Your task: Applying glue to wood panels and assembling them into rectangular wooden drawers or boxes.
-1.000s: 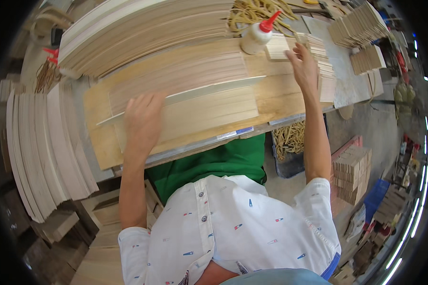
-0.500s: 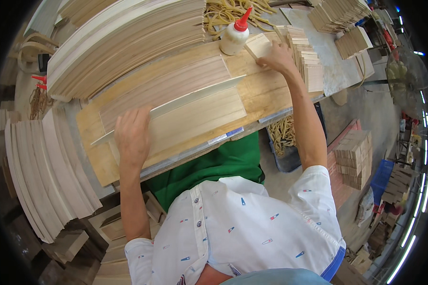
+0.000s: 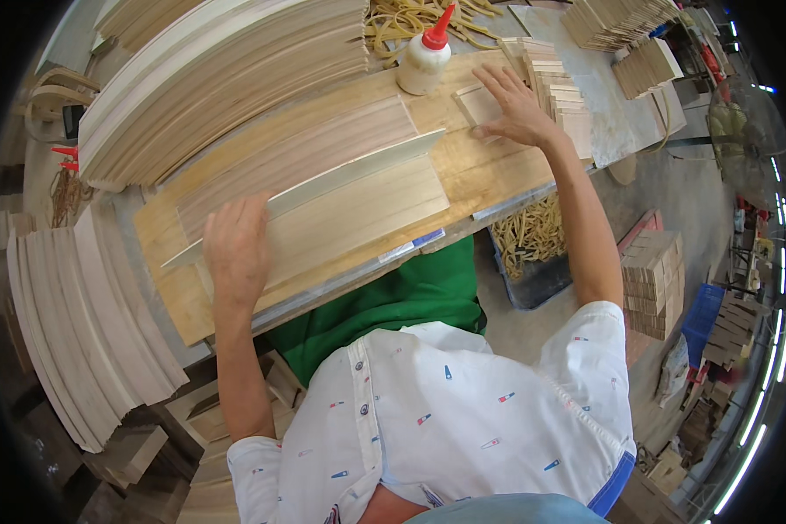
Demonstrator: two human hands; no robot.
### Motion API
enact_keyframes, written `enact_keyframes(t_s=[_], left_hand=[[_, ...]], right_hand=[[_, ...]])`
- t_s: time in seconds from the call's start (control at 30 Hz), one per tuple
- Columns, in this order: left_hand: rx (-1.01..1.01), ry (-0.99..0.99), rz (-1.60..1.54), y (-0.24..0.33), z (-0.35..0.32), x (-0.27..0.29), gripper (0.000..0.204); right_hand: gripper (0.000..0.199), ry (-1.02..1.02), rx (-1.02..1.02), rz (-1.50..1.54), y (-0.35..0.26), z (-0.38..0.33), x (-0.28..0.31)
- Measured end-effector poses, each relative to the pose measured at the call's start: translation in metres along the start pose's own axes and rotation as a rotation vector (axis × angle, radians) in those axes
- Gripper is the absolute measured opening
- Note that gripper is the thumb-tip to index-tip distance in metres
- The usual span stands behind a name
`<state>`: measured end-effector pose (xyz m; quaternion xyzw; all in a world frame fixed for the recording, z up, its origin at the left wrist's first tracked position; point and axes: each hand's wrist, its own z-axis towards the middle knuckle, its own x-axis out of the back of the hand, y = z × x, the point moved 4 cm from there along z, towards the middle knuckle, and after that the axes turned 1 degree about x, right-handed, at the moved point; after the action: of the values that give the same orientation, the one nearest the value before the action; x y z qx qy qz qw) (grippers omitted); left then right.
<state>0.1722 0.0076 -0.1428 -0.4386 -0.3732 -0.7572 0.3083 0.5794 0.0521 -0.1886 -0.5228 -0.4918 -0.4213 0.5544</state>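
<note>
My left hand [image 3: 237, 249] is closed over the left part of a thin pale wooden board [image 3: 349, 168] standing on edge. This board runs between two flat boards: a pinkish-brown one [image 3: 310, 155] behind and a paler one [image 3: 362, 201] in front. To the right, my right hand [image 3: 520, 113] has its fingers spread above a small rectangular wood piece [image 3: 478, 105]. Its thumb is near the piece's front edge; whether it touches I cannot tell. Just left of that piece stands a white glue bottle [image 3: 424, 68] with a red nozzle.
Long boards [image 3: 227, 87] are stacked behind the yellowish work board [image 3: 489, 179], and more boards [image 3: 96, 323] stand at left. Small wood pieces [image 3: 557, 87] line up beyond my right hand. Below the bench edge sits a dark bin [image 3: 526, 293] of yellowish strips. A fan [image 3: 742, 144] is far right.
My right hand has let go of the small wood piece and spread its fingers. That piece now lies slightly nearer to me. My left hand stays on the upright board.
</note>
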Motion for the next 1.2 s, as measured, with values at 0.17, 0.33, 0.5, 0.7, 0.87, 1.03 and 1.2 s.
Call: enact_keyframes(t_s=[0.17, 0.33, 0.5, 0.7, 0.87, 1.03, 1.2], left_hand=[[0.001, -0.021, 0.012, 0.001, -0.001, -0.001, 0.02], [-0.019, -0.018, -0.01, -0.005, -0.005, -0.005, 0.021], [0.009, -0.014, 0.005, -0.008, -0.006, -0.009, 0.024], [0.041, -0.077, -0.013, -0.023, -0.007, -0.013, 0.025], [0.046, -0.086, 0.005, -0.015, -0.002, -0.015, 0.024], [-0.026, -0.053, 0.076, -0.017, -0.01, -0.008, 0.023], [-0.042, -0.018, 0.058, -0.009, -0.003, -0.008, 0.022]], right_hand=[[0.094, -0.103, 0.041, -0.111, -0.009, -0.027, -0.01], [0.085, 0.009, 0.057, 0.073, -0.041, -0.11, -0.009], [0.067, 0.639, -0.599, 0.324, -0.013, -0.164, -0.006], [0.061, 0.814, -1.083, 1.123, -0.027, -0.178, -0.07], [0.053, 0.735, -1.046, 1.062, -0.016, -0.183, -0.085], [0.041, 0.726, -0.934, 1.434, -0.031, -0.178, -0.059], [0.032, 0.747, -0.739, 1.521, -0.05, -0.169, -0.045]])
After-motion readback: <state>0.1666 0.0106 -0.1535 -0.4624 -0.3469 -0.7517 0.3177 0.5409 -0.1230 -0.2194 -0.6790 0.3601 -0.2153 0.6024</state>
